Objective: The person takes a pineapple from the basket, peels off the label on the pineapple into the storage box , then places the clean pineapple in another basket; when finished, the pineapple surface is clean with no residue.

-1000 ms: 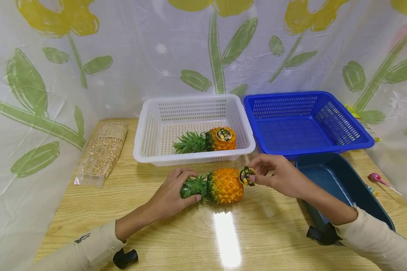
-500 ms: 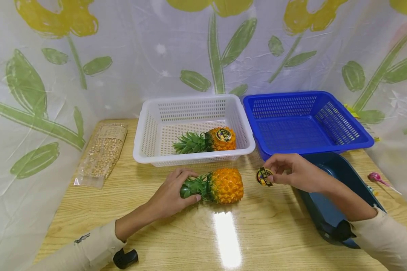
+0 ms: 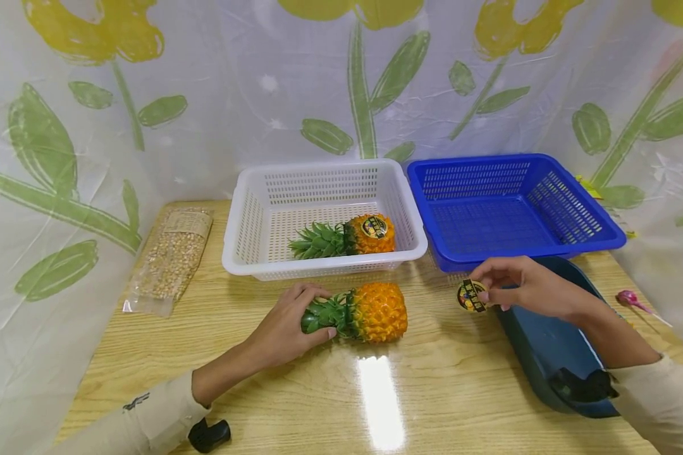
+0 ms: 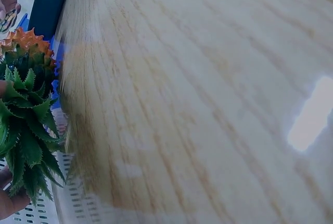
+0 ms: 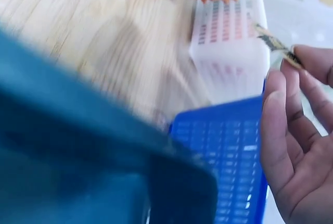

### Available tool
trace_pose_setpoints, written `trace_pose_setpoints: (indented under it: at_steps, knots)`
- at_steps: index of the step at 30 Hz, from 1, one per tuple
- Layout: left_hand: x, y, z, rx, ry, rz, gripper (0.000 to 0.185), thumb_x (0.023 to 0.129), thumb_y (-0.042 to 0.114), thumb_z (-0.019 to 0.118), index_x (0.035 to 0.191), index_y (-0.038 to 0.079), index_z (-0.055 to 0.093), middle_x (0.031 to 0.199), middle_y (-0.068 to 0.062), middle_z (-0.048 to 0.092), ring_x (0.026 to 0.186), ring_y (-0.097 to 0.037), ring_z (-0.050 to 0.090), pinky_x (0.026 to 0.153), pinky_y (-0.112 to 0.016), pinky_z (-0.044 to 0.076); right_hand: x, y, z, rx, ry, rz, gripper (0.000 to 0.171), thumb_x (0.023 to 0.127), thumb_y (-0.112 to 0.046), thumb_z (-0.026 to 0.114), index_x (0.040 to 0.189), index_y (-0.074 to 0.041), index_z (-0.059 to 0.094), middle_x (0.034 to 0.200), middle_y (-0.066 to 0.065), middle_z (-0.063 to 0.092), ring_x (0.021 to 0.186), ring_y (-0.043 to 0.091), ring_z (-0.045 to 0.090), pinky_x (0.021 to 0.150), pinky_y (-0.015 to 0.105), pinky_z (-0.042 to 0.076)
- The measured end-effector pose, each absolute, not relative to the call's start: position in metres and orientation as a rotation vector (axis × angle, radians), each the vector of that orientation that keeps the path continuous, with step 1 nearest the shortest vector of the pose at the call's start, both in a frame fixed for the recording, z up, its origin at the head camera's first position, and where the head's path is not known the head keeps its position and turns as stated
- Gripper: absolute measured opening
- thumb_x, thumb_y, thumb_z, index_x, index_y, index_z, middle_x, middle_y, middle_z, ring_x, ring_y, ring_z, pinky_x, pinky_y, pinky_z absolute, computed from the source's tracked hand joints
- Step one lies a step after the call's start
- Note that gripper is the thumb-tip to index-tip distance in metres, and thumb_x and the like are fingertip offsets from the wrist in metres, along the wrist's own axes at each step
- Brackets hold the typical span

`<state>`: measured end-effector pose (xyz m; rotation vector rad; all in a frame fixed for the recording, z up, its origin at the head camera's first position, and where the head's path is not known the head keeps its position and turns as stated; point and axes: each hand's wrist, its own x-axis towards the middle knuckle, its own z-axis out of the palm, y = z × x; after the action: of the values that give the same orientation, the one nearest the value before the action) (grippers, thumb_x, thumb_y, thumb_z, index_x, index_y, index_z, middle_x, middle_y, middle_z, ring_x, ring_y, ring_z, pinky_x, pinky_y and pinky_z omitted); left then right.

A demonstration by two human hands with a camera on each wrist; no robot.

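Meanwhile right hand (image 3: pixel 532 292) pinches round glossy sticker (image 3: pixel 471 296)

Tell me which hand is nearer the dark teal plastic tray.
Right. The right hand hovers over the dark teal plastic tray's far end, pinching a round sticker; the left hand grips the pineapple's green crown, well away.

Pineapple (image 3: pixel 372 312) lies on its side on the wooden table, orange scaly body pointing right, green leafy crown pointing left, gripped at the crown by the left hand (image 3: pixel 287 328). Round black-and-yellow sticker (image 3: pixel 470 296), off the fruit and well to its right, pinched upright between fingertips of the right hand (image 3: pixel 526 287), over the near edge of the dark teal tray.
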<state>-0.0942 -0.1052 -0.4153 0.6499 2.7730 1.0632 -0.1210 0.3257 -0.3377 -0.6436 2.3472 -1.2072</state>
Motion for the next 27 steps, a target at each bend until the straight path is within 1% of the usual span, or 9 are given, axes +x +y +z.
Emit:
trace_pose_setpoints:
  at_steps: [4,12,18,22,25,27]
  knots:
    - [-0.094,-0.105,-0.416,0.644,2.776,1.06,0.059,0.086,0.042,0.078,0.137,0.023,0.056,0.134,-0.001,0.05,0.124,-0.027,0.05,0.092,-0.048,0.049,-0.124,0.342,-0.34,-0.574,2.291,-1.248,0.022,0.1,-0.008,0.06,0.122,-0.002,0.062,0.099,-0.001,0.07,0.083,0.017,0.066,0.069,0.033,0.056]
    - [-0.094,-0.105,-0.417,0.648,2.775,1.065,0.059,0.086,0.042,0.078,0.137,0.023,0.056,0.134,0.0,0.051,0.125,-0.027,0.05,0.095,-0.05,0.048,-0.131,0.374,-0.349,-0.463,2.25,-1.294,0.023,0.101,-0.005,0.057,0.122,-0.011,0.065,0.098,-0.005,0.07,0.085,0.013,0.067,0.072,0.032,0.058]
    - [-0.094,-0.105,-0.416,0.654,2.77,1.07,0.058,0.086,0.041,0.078,0.137,0.023,0.056,0.135,-0.002,0.05,0.126,-0.029,0.049,0.096,-0.053,0.048,-0.135,0.392,-0.354,-0.306,2.26,-1.302,0.023,0.103,-0.01,0.055,0.122,-0.016,0.066,0.097,-0.006,0.069,0.091,0.011,0.068,0.074,0.033,0.058]
    - [-0.094,-0.105,-0.416,0.651,2.766,1.07,0.058,0.086,0.042,0.078,0.137,0.022,0.056,0.137,-0.003,0.05,0.128,-0.03,0.048,0.097,-0.055,0.047,-0.137,0.4,-0.356,-0.206,2.278,-1.261,0.022,0.102,-0.013,0.056,0.123,-0.015,0.065,0.099,-0.007,0.069,0.095,0.01,0.066,0.077,0.035,0.057]
    - [-0.094,-0.105,-0.416,0.646,2.766,1.071,0.058,0.086,0.042,0.078,0.137,0.022,0.056,0.136,-0.003,0.05,0.127,-0.03,0.049,0.097,-0.054,0.048,-0.139,0.404,-0.358,-0.139,2.269,-1.245,0.023,0.1,-0.013,0.059,0.123,-0.013,0.064,0.101,-0.007,0.068,0.097,0.01,0.065,0.079,0.037,0.056]
    - [-0.094,-0.105,-0.416,0.644,2.766,1.071,0.059,0.086,0.042,0.078,0.137,0.023,0.056,0.136,-0.003,0.05,0.126,-0.03,0.049,0.096,-0.054,0.048,-0.142,0.408,-0.36,-0.108,2.25,-1.247,0.024,0.099,-0.012,0.06,0.122,-0.015,0.064,0.101,-0.007,0.068,0.097,0.01,0.065,0.08,0.038,0.055]
